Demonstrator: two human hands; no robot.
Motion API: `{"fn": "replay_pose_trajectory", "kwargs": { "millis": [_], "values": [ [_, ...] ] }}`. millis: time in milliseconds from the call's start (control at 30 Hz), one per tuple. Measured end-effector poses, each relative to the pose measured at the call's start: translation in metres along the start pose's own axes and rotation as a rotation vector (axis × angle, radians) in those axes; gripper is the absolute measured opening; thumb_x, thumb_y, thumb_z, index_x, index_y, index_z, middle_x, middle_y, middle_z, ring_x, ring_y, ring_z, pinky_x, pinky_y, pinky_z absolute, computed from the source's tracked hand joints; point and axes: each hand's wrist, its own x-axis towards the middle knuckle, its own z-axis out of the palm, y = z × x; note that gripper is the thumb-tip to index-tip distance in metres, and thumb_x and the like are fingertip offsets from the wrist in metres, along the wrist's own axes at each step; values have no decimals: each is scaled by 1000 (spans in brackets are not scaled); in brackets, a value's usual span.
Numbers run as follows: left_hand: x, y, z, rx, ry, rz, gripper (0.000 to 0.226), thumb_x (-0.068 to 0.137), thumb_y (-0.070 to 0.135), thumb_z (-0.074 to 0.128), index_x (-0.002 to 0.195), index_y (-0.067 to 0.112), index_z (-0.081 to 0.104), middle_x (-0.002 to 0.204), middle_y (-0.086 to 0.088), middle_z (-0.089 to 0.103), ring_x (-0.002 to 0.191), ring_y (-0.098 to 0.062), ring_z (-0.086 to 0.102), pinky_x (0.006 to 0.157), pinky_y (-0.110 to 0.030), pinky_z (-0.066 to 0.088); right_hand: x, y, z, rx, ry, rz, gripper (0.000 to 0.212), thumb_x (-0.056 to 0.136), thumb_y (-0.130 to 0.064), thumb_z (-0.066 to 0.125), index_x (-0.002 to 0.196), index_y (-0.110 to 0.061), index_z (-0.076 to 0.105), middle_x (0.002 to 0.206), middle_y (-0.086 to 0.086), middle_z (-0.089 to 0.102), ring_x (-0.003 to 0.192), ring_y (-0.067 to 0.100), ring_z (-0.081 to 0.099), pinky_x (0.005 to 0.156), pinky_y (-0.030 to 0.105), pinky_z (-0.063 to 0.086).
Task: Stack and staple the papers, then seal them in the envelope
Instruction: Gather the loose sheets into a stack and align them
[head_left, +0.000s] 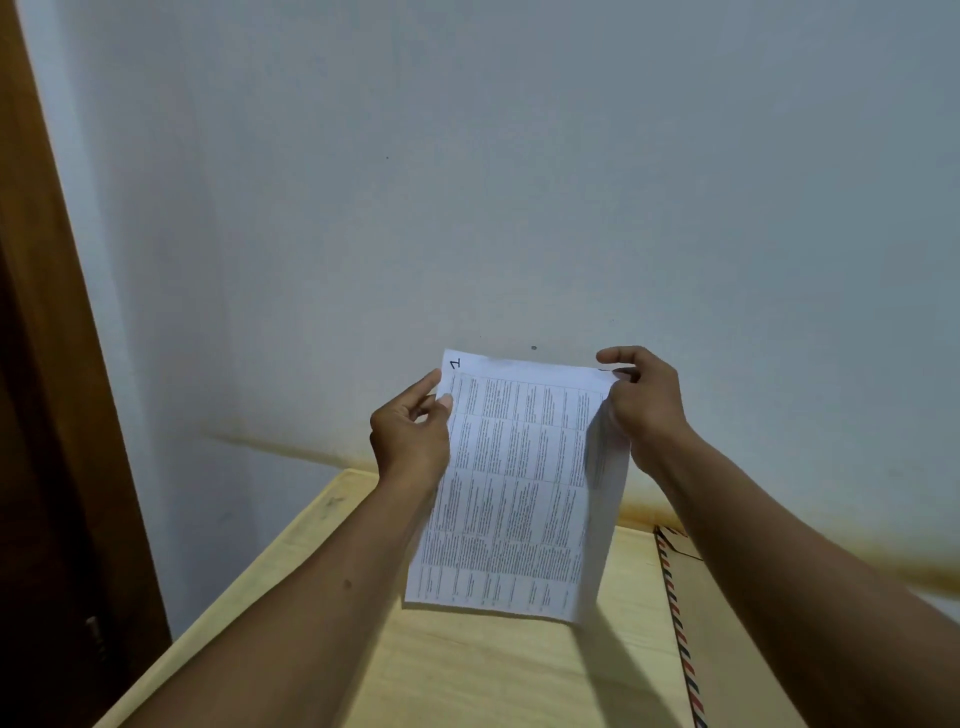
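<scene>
I hold a stack of white printed papers (514, 488) upright above the wooden table (467, 670), its lower edge resting on or just over the tabletop. The top sheet carries a table of small text and a handwritten "1" in its upper left corner. My left hand (410, 431) grips the stack's upper left edge. My right hand (641, 400) pinches the upper right corner, where a sheet behind peels slightly away. A brown envelope (727, 623) with a red-and-blue striped border lies flat on the table to the right, partly under my right forearm. No stapler is in view.
The table stands against a pale wall (519, 182) with a yellowish stain line just above the tabletop. A dark wooden door frame (47, 415) runs down the left side.
</scene>
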Motion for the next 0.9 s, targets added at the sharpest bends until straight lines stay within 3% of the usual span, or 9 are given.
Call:
{"fn": "replay_pose_trajectory", "kwargs": {
  "millis": [267,433,567,633,800,900],
  "values": [
    [-1,4,0,89,-52,50,33,94,13,71,125,25,72,92,5,70,102,-12,69,99,-26,50,-6,1,6,8,101,7,52,84,12,32,104,-21,66,106,4,61,77,10,54,62,24,39],
    [2,10,1,150,-60,38,33,94,12,71,123,27,74,86,11,66,93,-10,69,99,-25,51,-6,-2,-4,-133,39,-16,49,82,12,33,104,-17,65,106,8,64,84,18,57,59,25,39],
    [5,10,-1,230,-95,-19,32,93,10,71,121,25,74,90,10,67,88,-8,68,89,-18,52,-4,7,-13,-315,-102,-1,38,85,7,40,103,-14,66,109,15,64,84,20,59,62,28,46],
    [5,5,-3,302,-134,-53,31,93,9,72,120,24,75,96,9,69,93,-9,68,94,-21,51,-7,19,-17,-445,-196,59,34,88,5,45,107,-16,64,113,15,62,90,25,63,68,33,53],
    [4,-12,-11,537,-354,-157,28,90,8,75,116,21,76,101,0,72,97,-18,70,97,-29,54,-37,51,-22,-762,-515,203,27,90,-6,52,111,-21,59,111,8,58,82,22,61,52,28,50],
    [-5,-22,-9,622,-504,-161,28,89,10,77,113,24,77,102,1,71,97,-15,69,98,-27,53,-53,65,-20,-723,-635,286,26,92,-9,46,105,-19,66,103,6,65,88,24,64,66,33,56]
  ]
}}
